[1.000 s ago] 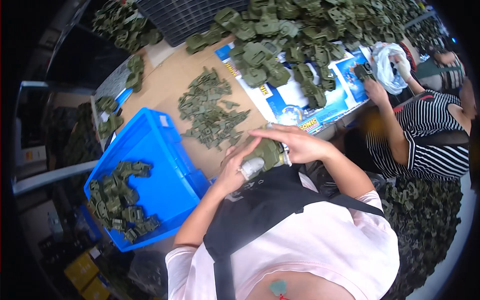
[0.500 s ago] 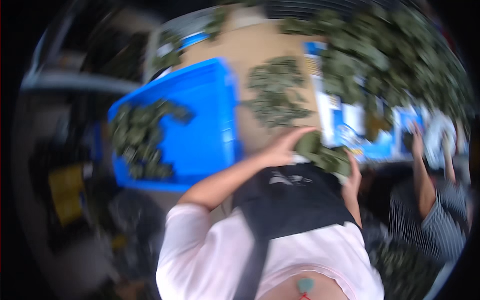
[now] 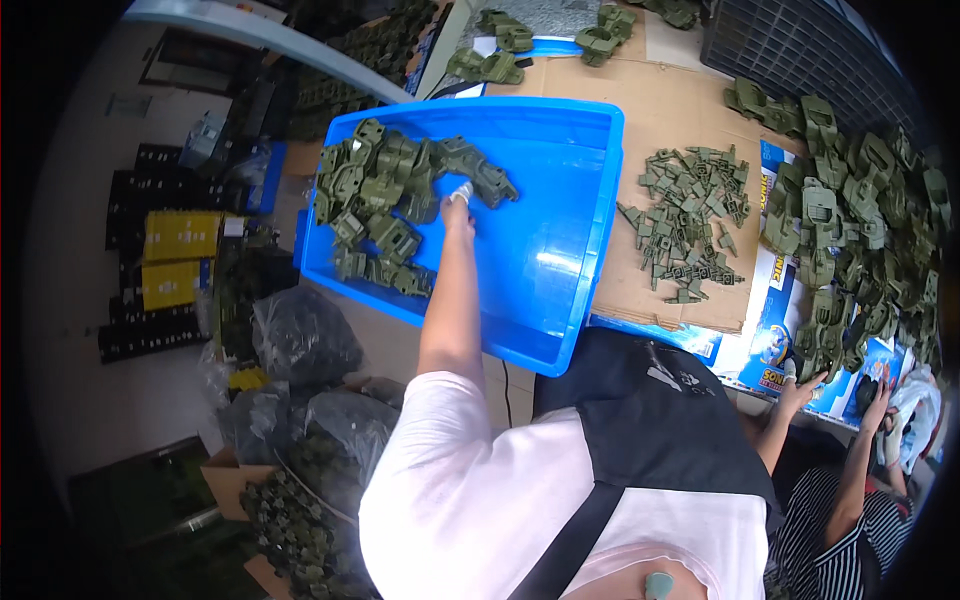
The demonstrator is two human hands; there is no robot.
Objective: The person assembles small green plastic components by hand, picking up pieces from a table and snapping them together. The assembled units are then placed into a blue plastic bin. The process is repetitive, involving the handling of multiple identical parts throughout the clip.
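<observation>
Green parts (image 3: 385,178) lie along left edge of bin (image 3: 545,215). Both hands had one at apron (image 3: 690,430); now L hand (image 3: 459,208) is in bin by them, R hand (image 3: 798,392) at another part (image 3: 824,340) nr table (image 3: 680,105)'s near edge; prob. first one's binned. Can't tell if fingers grip, L or R.

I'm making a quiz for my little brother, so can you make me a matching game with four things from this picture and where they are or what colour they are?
Things:
1. bin
2. small parts
3. apron
4. left hand

Places and colours:
A. black
B. beside the big parts
C. blue
D. spread on cardboard

Right pairs: 1-C, 2-D, 3-A, 4-B
</observation>
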